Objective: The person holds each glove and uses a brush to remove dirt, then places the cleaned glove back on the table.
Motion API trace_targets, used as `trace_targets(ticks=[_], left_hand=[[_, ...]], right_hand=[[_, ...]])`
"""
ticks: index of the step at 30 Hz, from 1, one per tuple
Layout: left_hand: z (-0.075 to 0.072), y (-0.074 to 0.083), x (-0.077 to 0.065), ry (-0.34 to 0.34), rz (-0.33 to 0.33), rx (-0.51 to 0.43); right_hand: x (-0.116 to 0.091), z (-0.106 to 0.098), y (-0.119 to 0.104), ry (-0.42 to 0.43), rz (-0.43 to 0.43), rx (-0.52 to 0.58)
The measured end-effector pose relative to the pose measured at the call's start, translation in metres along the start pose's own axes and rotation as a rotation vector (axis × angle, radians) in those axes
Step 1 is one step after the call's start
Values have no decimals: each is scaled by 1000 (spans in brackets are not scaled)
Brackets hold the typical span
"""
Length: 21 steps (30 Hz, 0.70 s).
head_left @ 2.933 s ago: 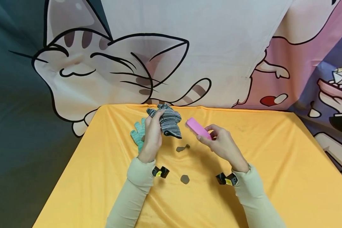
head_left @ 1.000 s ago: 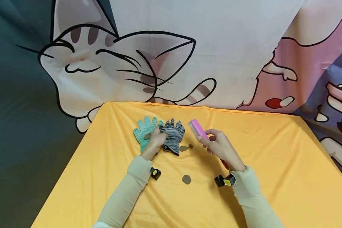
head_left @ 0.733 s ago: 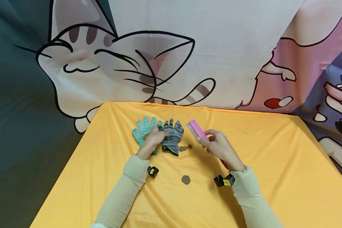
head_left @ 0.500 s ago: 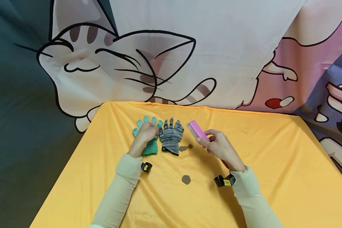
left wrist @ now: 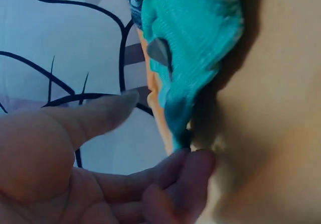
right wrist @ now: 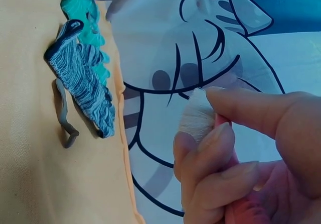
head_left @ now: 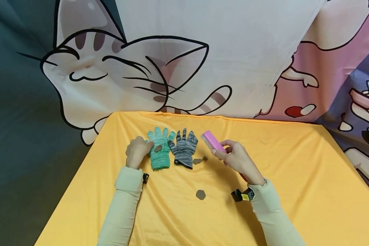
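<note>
A teal knit glove [head_left: 160,160] lies flat with its fingers pointing to the far edge and a grey-brown blob [head_left: 158,148] on it. My left hand [head_left: 137,150] is at its left side; in the left wrist view the thumb [left wrist: 110,114] stands apart from the loosely bent fingers, whose tips are right at the glove's edge. Right beside the teal glove lies a grey-and-black striped knit glove [head_left: 185,148], cuff toward me. My right hand [head_left: 238,155] grips a pink brush [head_left: 213,140] above the cloth, its white bristles [right wrist: 198,116] showing in the right wrist view.
A yellow cloth [head_left: 264,164] covers the table. Next to the striped glove's cuff is a thin grey-brown piece [head_left: 199,160], and a flat round one [head_left: 200,194] lies nearer me. A printed cartoon backdrop [head_left: 246,61] hangs behind the table's far edge.
The striped glove, earlier bunched in my left hand, now lies spread on the cloth. My left hand has moved left across the teal glove to its outer side. The right hand keeps the brush.
</note>
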State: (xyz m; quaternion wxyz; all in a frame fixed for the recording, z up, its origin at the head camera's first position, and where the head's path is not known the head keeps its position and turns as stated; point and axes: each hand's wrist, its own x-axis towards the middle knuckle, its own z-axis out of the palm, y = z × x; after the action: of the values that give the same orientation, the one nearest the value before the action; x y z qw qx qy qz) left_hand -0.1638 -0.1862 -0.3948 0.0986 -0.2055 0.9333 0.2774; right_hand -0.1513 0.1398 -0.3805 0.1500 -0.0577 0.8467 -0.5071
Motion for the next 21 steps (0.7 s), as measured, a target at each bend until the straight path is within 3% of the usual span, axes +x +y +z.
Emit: trace_targets(ticks=[5,11,21], left_hand=[[12,0,3,-21,-43,-31],[28,7,10,24,12,-61],[36,19,17,9,-15,-120]], right_hand=[[-1,2,-1,8,-22,4],[1,14,0,-18,-95,6],[2,33,2,-64,-86,18]])
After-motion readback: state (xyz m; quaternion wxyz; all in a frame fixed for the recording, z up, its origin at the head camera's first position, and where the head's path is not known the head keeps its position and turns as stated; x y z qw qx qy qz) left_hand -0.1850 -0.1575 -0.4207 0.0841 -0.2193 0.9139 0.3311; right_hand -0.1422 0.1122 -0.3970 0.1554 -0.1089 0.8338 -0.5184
